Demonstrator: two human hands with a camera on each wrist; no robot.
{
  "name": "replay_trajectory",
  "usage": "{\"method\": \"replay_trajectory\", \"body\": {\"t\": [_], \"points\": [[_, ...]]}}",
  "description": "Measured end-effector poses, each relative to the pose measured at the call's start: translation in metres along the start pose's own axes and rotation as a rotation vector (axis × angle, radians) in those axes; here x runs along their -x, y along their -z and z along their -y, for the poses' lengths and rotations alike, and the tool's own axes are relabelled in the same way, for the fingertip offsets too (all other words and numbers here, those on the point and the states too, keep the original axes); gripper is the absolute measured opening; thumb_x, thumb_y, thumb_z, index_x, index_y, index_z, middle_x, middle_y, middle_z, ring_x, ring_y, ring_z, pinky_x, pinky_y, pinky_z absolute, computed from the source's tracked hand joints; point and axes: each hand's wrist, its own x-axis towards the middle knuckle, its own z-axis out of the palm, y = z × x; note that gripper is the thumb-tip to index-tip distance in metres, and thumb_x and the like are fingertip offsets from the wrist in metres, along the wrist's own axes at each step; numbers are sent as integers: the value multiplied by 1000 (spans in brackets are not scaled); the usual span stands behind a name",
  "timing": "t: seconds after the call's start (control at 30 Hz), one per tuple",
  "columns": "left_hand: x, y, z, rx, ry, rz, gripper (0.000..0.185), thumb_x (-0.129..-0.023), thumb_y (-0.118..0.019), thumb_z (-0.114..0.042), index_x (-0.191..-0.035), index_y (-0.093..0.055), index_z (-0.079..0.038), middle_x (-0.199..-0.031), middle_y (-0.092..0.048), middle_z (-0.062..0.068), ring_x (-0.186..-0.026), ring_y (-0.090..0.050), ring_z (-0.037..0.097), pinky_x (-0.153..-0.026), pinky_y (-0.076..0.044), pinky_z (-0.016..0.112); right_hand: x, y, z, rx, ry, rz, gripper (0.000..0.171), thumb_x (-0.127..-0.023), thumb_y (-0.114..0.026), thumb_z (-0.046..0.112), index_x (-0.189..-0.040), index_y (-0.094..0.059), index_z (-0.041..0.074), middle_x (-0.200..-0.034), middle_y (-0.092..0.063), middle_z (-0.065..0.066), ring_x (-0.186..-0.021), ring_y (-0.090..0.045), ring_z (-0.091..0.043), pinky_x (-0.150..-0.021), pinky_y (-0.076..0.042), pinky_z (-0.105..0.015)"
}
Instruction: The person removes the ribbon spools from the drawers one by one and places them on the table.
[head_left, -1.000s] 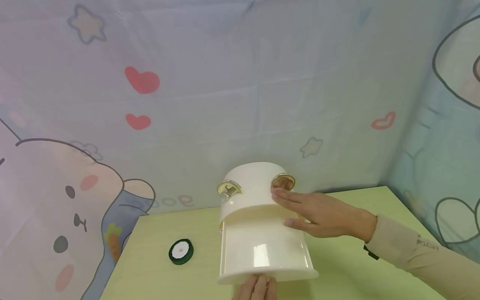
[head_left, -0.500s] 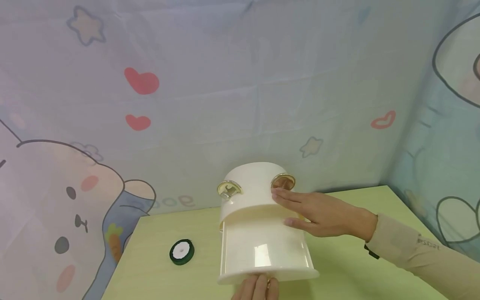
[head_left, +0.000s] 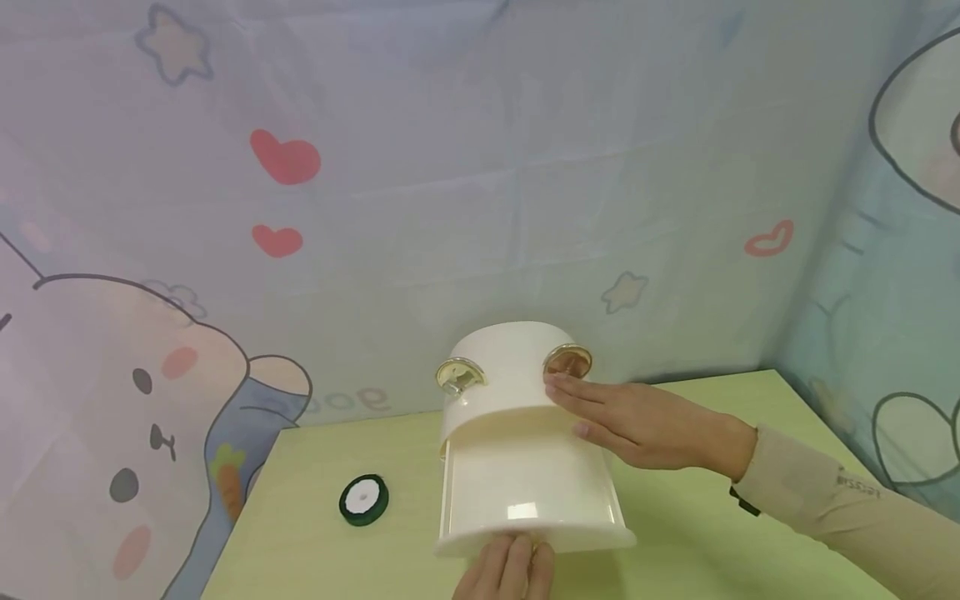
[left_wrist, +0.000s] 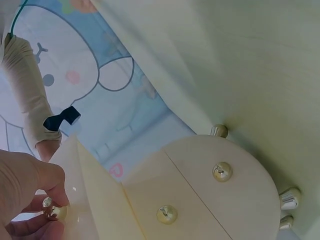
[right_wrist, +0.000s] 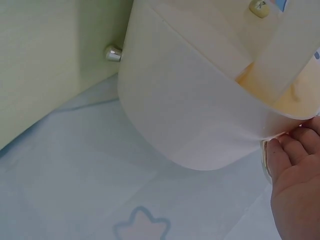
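Observation:
A cream rounded storage box with drawers and two gold-rimmed, ear-like pieces stands on the table. Its top drawer is pulled out towards me, and no contents show in it. My left hand pinches the gold knob on that drawer's front. With fingers extended, my right hand rests on the box's top beside the right ear piece. In the right wrist view, its fingertips touch the box near the rim. The left wrist view shows two lower drawer fronts with gold knobs.
A dark green ribbon spool with a white centre lies on the pale green table, left of the box. Short metallic feet hold up the box. A printed cloth backdrop hangs close behind it.
The drawer front and my left hand sit slightly higher in the head view. My right thumb has drawn nearer to its fingers. The right hand otherwise keeps its place on the box.

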Motion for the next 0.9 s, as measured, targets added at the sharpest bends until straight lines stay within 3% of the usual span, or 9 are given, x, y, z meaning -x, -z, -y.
{"method": "replay_trajectory", "body": {"t": [0.27,0.4,0.53,0.6,0.73,0.9], "points": [[-7,3,8,23,10,72,63,-114,-26,-37,-86,-72,-4,-83,-68,10,-73,-64,21,-59,-56,27,-1,0,0,-11,-3,5,54,-114,-41,35,-164,-35,15,-172,-33,-1,-155,-41,-20,-118,-46,-43],[-12,-1,12,15,-4,69,42,-110,-37,-13,-85,-71,-4,-83,-67,10,-72,-63,20,-60,-56,24,0,-1,-1,-7,1,0,54,-114,-42,34,-164,-36,14,-172,-34,-1,-155,-41,-20,-119,-45,-43],[-20,-8,19,5,-28,3,33,-99,-43,7,-81,-69,-2,-80,-64,11,-68,-60,20,-57,-54,23,0,-2,-1,-4,4,-2,54,-113,-44,34,-163,-37,14,-171,-34,-1,-155,-41,-20,-119,-45,-43],[-24,-11,25,-13,-48,-21,32,-98,-44,9,-80,-68,-2,-79,-64,12,-67,-60,20,-57,-54,23,0,-2,-1,1,3,-4,54,-113,-44,34,-163,-37,14,-171,-35,-1,-155,-41,-19,-119,-45,-43],[-29,-16,33,-46,-69,-6,30,-97,-43,8,-82,-68,-2,-80,-63,11,-70,-61,20,-63,-56,23,0,-2,-1,7,6,-13,54,-113,-45,33,-163,-38,13,-171,-36,-2,-155,-42,-20,-118,-47,-42],[-30,-22,35,-52,-40,42,32,-97,-41,9,-85,-68,-3,-84,-63,10,-73,-61,19,-65,-56,22,0,-2,0,19,19,-26,54,-112,-46,32,-162,-38,12,-170,-37,-2,-154,-43,-19,-117,-47,-42]]}}
